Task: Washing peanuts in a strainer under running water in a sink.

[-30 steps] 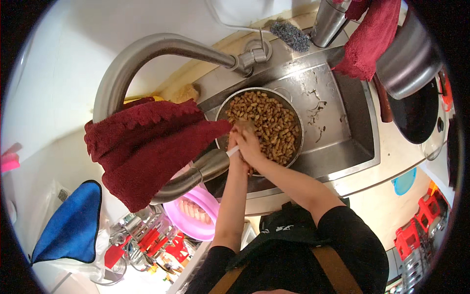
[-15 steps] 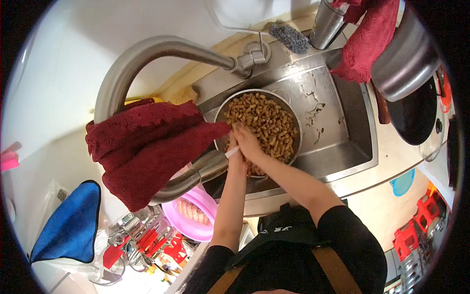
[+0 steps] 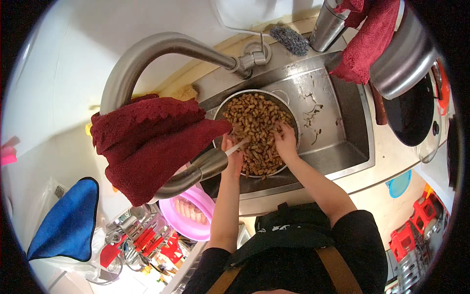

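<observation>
A round metal pot (image 3: pixel 296 128) full of peanuts in their shells (image 3: pixel 259 115) stands in the left part of the steel sink (image 3: pixel 338 147). My right hand (image 3: pixel 287 142) rests on the peanuts at the pot's right side, its fingers apart and slightly curled. On the opposite side, my left hand (image 3: pixel 234 159) is open against the peanuts by the near-left rim; the tap partly hides it. Water runs in a thin stream from the tap spout (image 3: pixel 214 163) onto the peanuts between my hands.
A dark red towel (image 3: pixel 152 142) drapes over the curved tap; another red cloth (image 3: pixel 360 49) hangs at upper right beside a metal pot (image 3: pixel 406 59). A scouring pad (image 3: pixel 290 39) lies behind the sink. A pink basin (image 3: pixel 186 215) sits lower left, and a dark pan (image 3: pixel 411 115) at right.
My hands, together over the pot's left side before, are now apart. The right one has moved right across the peanuts; the left is slightly lower, near the rim.
</observation>
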Available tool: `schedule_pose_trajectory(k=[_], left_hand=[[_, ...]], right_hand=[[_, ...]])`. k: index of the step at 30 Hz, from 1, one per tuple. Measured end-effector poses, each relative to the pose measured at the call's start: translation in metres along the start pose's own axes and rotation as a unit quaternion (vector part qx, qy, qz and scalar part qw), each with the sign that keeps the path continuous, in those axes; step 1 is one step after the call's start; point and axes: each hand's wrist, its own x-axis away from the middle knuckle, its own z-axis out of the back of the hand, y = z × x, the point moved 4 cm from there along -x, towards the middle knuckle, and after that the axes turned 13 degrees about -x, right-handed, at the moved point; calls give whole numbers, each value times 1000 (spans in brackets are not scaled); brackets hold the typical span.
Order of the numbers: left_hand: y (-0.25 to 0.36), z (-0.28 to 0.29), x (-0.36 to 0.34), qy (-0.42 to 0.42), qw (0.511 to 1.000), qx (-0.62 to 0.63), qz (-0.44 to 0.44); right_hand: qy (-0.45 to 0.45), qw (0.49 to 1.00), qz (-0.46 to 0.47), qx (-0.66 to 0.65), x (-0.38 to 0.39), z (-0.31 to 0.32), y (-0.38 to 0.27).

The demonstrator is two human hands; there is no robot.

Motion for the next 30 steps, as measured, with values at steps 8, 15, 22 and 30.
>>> schedule_pose_trajectory(k=[8, 15, 22, 30], left_hand=[[-45, 35, 26, 174, 959, -181, 131], [-59, 27, -4, 125, 970, -170, 122], [-39, 12, -10, 62, 973, -78, 209], [-39, 13, -8, -73, 980, 54, 175]], right_hand=[[-38, 903, -411, -121, 26, 15, 17], [67, 864, -477, -147, -1, -6, 72], [-44, 834, -475, -278, -6, -16, 63], [-113, 786, -398, -459, -6, -30, 42]])
